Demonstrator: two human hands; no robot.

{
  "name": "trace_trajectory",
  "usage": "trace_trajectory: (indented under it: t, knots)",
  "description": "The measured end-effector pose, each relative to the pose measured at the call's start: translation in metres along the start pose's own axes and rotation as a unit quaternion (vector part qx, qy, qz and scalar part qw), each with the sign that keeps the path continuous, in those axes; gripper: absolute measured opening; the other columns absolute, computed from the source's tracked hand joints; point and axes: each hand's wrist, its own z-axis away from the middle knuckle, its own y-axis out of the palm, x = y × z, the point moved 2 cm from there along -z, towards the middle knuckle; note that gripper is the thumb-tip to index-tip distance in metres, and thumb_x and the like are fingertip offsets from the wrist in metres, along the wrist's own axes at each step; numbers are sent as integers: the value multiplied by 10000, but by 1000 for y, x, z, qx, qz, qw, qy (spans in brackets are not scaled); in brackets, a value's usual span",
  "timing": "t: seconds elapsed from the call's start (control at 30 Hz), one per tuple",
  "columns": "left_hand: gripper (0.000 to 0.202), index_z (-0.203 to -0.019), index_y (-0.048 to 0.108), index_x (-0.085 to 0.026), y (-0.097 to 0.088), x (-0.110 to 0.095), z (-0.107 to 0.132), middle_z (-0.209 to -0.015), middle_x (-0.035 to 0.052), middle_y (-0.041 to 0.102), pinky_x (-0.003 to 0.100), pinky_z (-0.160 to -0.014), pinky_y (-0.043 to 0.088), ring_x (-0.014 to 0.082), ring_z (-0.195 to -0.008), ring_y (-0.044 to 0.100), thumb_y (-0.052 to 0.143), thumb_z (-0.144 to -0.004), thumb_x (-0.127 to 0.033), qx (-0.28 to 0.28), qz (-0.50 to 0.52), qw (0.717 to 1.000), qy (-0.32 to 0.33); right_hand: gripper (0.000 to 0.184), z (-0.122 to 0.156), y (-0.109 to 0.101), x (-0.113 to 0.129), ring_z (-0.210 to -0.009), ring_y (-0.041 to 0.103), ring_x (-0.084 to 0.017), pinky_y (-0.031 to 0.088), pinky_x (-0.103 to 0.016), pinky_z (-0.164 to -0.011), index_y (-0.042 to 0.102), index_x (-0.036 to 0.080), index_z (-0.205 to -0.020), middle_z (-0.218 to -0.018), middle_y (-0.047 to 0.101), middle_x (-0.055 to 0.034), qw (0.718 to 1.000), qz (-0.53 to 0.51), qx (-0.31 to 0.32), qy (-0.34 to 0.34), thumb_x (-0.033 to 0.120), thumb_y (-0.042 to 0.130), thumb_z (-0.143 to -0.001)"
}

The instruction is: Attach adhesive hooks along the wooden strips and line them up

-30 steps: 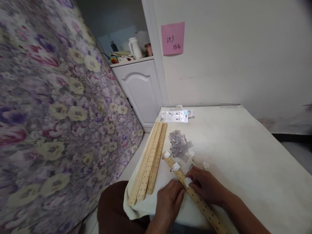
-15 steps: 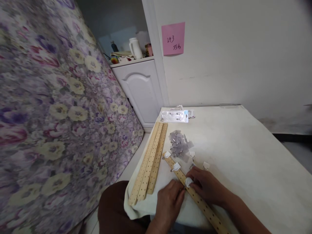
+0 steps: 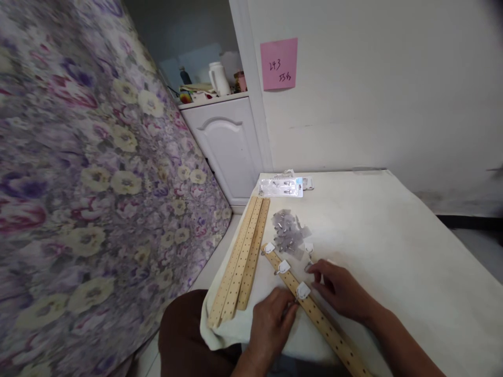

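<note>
A perforated wooden strip (image 3: 330, 332) runs diagonally in front of me. Along its upper part sit white tags with small metal loops: a far tag (image 3: 269, 248), a middle tag (image 3: 283, 267) and a near tag (image 3: 303, 290). My left hand (image 3: 273, 319) is closed, thumb and index finger pinched at the metal loop of the near tag, by the strip's left edge. To the right of the strip my right hand (image 3: 338, 288) is open, thumb and fingers apart. Its fingertips are close to a loose tag (image 3: 309, 248) with a metal loop lying on the cloth.
Left of my hands lie several more perforated wooden strips (image 3: 240, 262). A pile of small clear packets with metal bits (image 3: 288, 233) lies beyond the strip. Clear-and-white packages (image 3: 281, 187) rest at the table's far edge. The floral curtain (image 3: 118, 183) hangs at left.
My right hand has let go of the near tag and moved right, off the strip, towards the loose tag. It now covers most of another loose tag. My left hand has stayed put.
</note>
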Motion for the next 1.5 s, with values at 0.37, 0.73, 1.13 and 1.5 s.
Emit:
trace_trajectory:
  t: [0.37,0.73,1.13,1.5]
  knots:
    - [182,-804,560,-206,-5,3,3,-722,-9,556,215,-613,374,116,-660,530,440,-911,-291,-24,71,997,-16,183,17,-29,-60,-651,550,-163,444,-289,-607,598,206,-949,-734,590,-3,995,11,-73,66,275,466,-842]
    - [196,-808,560,-202,-3,6,5,-742,0,559,221,-630,372,122,-683,527,432,-920,-302,-25,62,998,-4,198,7,-15,-60,-747,575,-175,421,-295,-670,590,226,-962,-864,602,-15,982,103,-87,134,296,497,-802]
    - [176,-828,580,-200,-5,3,5,-748,-2,568,220,-635,375,120,-679,525,450,-909,-288,-47,83,995,-8,205,25,-18,-57,-589,511,-125,389,-246,-546,568,197,-899,-675,553,28,960,-192,-128,157,357,576,-773]
    - [136,-877,592,-197,17,-30,37,-718,-15,538,206,-583,383,109,-630,504,474,-885,-263,-53,142,988,-34,222,42,19,-25,-436,467,-73,358,-208,-420,588,171,-902,-608,559,50,924,-344,36,165,327,623,-749]
